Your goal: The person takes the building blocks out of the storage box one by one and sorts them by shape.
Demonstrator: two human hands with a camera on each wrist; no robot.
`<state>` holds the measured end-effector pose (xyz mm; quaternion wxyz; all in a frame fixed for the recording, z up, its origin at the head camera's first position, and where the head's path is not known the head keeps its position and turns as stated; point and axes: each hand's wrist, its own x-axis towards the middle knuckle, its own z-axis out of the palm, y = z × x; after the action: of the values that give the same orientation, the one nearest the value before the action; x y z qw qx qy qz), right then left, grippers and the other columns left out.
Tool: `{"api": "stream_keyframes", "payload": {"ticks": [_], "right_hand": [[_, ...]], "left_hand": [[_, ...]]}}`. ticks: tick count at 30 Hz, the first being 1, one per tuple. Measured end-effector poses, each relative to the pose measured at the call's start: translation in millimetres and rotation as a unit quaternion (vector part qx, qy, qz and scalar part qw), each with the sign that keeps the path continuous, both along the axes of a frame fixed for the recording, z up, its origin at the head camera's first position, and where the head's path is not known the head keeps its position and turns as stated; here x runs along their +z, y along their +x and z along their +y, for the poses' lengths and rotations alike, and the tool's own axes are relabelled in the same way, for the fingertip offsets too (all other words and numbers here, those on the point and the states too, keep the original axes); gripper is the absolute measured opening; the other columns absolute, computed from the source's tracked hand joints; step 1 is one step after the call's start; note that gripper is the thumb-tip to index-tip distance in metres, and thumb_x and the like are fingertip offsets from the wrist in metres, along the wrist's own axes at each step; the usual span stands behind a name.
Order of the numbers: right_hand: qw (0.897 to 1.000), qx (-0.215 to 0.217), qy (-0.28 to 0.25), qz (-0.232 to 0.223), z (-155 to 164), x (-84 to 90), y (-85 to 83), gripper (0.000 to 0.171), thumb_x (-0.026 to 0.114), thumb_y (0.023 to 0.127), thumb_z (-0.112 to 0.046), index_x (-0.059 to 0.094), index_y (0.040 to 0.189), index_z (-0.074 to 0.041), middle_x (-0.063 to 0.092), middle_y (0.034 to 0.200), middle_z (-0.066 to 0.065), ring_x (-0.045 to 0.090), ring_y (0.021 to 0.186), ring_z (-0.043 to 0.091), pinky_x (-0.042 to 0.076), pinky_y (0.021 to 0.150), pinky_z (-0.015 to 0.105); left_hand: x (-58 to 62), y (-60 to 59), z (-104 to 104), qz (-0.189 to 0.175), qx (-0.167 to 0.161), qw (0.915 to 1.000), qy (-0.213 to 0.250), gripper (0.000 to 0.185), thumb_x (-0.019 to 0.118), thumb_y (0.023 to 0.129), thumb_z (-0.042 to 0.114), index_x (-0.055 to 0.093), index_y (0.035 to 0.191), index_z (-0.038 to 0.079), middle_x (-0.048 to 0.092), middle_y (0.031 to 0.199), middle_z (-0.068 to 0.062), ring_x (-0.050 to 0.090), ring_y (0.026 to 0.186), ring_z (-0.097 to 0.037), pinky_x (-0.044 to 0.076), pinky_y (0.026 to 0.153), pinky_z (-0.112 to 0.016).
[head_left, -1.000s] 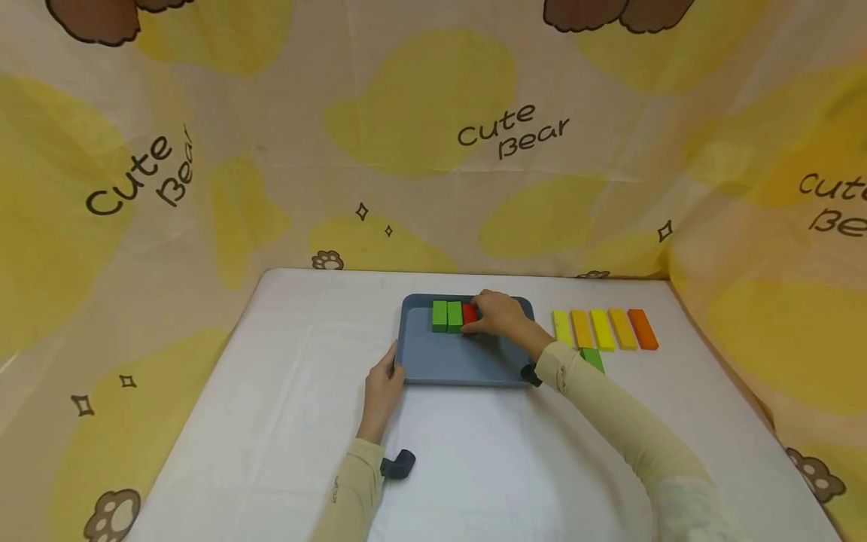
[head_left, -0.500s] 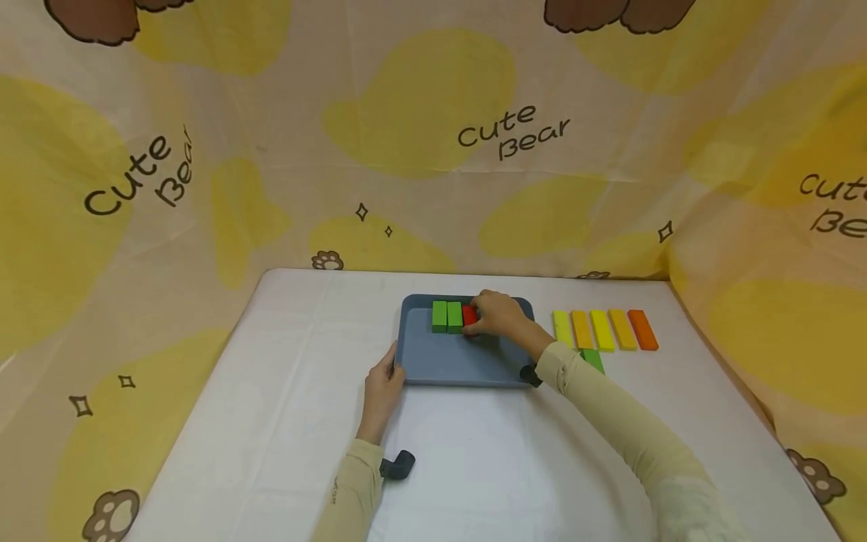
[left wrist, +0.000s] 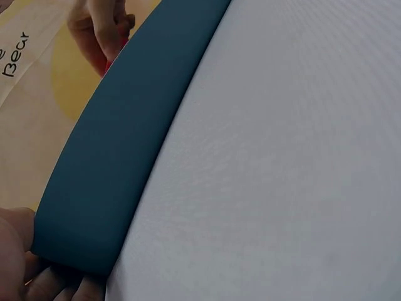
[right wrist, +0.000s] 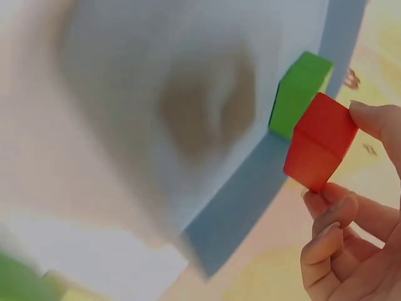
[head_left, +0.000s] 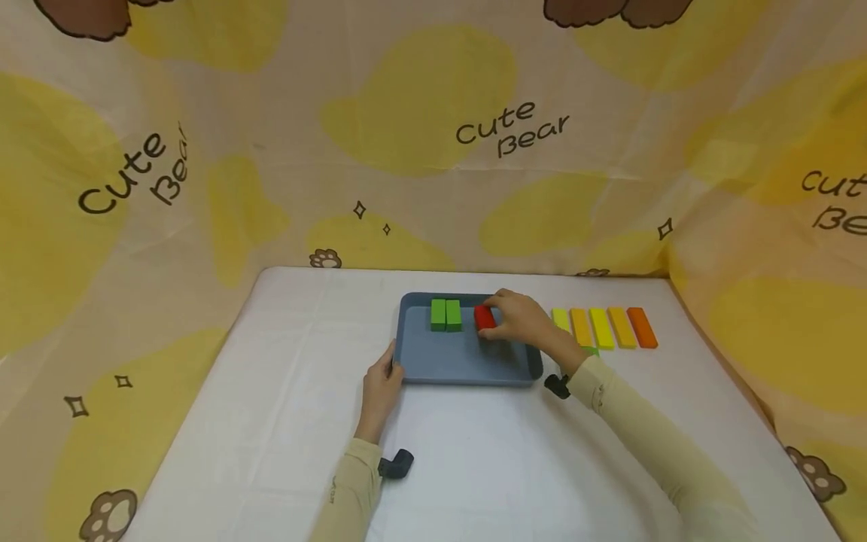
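Note:
In the head view, a blue-grey tray [head_left: 447, 361] lies on the white table. My left hand [head_left: 379, 388] grips its left edge; the left wrist view shows fingers [left wrist: 47, 285] under the tray's corner and the thumb against its side. Over the right half of the tray, my right hand [head_left: 524, 322] pinches a red block [head_left: 484, 319] between thumb and fingertips. Two green blocks [head_left: 445, 315] stand side by side near the tray's back wall, with a gap between them and the red one. One green block [right wrist: 297, 94] shows behind the red block in the right wrist view.
To the right of the tray, several yellow and orange blocks lie in a row, ending in a dark orange block [head_left: 642, 327]. Another green block [head_left: 591, 351] is mostly hidden by my right wrist. A patterned cloth [head_left: 420, 188] hangs behind the table.
My right hand has moved right with the red block, taking it away from beside the two green blocks. My left hand stays on the tray's edge.

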<state>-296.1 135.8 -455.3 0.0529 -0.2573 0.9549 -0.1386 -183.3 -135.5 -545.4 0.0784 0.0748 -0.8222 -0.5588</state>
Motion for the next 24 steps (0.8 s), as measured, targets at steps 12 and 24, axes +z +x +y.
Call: {"api": "stream_keyframes", "payload": {"ticks": [12,24], "right_hand": [[0.998,-0.055,-0.02,0.017,113.2,14.0,37.7,0.066,0.076,0.081,-0.04,0.06,0.132,-0.002,0.056,0.133,0.023,0.061,0.109,0.038,0.057,0.088,0.053],[0.994,-0.104,-0.024,-0.009,200.7,-3.9,72.7,0.072,0.077,0.081,-0.044,0.057,0.132,0.002,0.053,0.135,0.028,0.06,0.092,0.032,0.058,0.08,0.052]], "left_hand": [[3.1,0.8,0.2,-0.005,-0.008,1.0,0.0,0.052,0.047,0.094,0.006,0.044,0.145,0.002,0.047,0.146,-0.017,0.043,0.139,-0.031,0.039,0.114,-0.043],[4.5,0.7,0.4,-0.023,-0.007,0.9997,0.0,0.052,0.046,0.095,0.009,0.043,0.147,0.004,0.046,0.148,-0.015,0.042,0.14,-0.028,0.037,0.116,-0.039]]}}
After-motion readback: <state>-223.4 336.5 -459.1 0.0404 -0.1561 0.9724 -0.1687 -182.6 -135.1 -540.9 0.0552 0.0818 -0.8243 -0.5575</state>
